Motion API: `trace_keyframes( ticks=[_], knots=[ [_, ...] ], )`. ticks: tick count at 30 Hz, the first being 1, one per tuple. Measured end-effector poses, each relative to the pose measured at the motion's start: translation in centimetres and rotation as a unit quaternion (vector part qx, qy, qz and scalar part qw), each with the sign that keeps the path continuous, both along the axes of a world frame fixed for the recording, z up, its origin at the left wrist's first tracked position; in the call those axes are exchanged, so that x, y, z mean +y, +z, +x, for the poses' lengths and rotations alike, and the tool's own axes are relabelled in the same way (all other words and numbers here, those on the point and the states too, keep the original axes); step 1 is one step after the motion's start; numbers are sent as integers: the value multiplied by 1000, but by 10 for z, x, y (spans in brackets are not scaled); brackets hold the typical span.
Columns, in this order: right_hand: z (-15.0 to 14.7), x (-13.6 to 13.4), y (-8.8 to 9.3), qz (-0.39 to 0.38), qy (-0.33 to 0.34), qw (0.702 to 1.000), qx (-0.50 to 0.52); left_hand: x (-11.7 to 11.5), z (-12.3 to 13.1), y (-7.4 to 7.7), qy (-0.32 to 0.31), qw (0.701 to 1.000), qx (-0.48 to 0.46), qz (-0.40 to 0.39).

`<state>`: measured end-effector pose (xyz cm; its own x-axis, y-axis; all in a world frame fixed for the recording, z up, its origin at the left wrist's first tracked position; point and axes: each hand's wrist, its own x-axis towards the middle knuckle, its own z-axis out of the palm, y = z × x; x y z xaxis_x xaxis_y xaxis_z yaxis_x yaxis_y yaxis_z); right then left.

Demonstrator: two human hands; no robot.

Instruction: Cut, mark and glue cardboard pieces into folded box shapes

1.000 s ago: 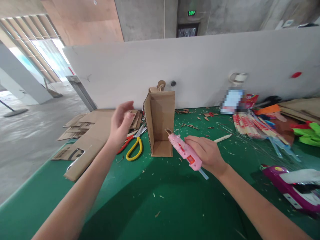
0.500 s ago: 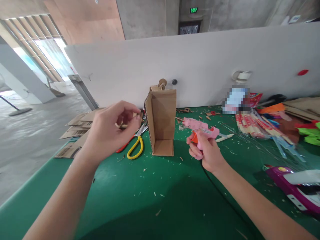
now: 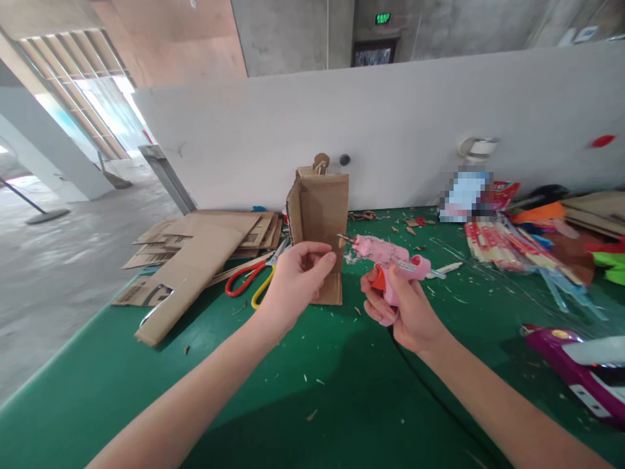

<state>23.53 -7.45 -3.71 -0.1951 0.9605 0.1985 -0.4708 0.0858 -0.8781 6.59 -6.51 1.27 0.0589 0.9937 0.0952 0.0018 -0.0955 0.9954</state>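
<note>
My right hand (image 3: 407,309) grips a pink hot glue gun (image 3: 383,251) by its handle, with fingers at the orange trigger. Its metal nozzle points left. Just left of the nozzle is my left hand (image 3: 303,273), thumb and fingertips pinched together; what they hold, if anything, is too small to make out. Behind both hands an open cardboard box form (image 3: 322,202) stands upright, its lower left part covered by my left hand. A round cardboard piece (image 3: 321,159) shows above its top edge. Scissors (image 3: 247,277) with one red and one yellow handle lie left of my left hand.
Flat cardboard pieces (image 3: 205,247) are stacked at the left. Packs of sticks (image 3: 498,247), a phone (image 3: 463,194) and a purple-white tool (image 3: 576,371) lie at the right. A white panel (image 3: 390,124) borders the green table (image 3: 273,417). Scraps are scattered about.
My left hand has moved right, from over the cardboard stack to beside the glue gun's nozzle, uncovering the stack. The glue gun stays in my right hand, nearly in place.
</note>
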Motion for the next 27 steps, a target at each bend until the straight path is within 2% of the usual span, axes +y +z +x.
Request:
trace_keyframes(
  ticks=[6,16,21,24,25,27],
  knots=[
    [-2,-3,-1,3,14,1000,13,-2,1,0,-26,999,11,35],
    [-5,-3,-3,-6,23,1000,14,-1,1,-4,-17,999,11,36],
    [-2,-2,0,-17,20,999,37,6,-2,3,-3,995,75,59],
    [5,1,5,-23,-13,998,54,-7,-27,0,1,977,197,78],
    [7,2,7,-25,-33,997,58,-21,-43,-8,-9,965,249,78],
    [12,7,9,-27,-86,994,57,-61,-80,-37,-62,942,319,81]
  ],
)
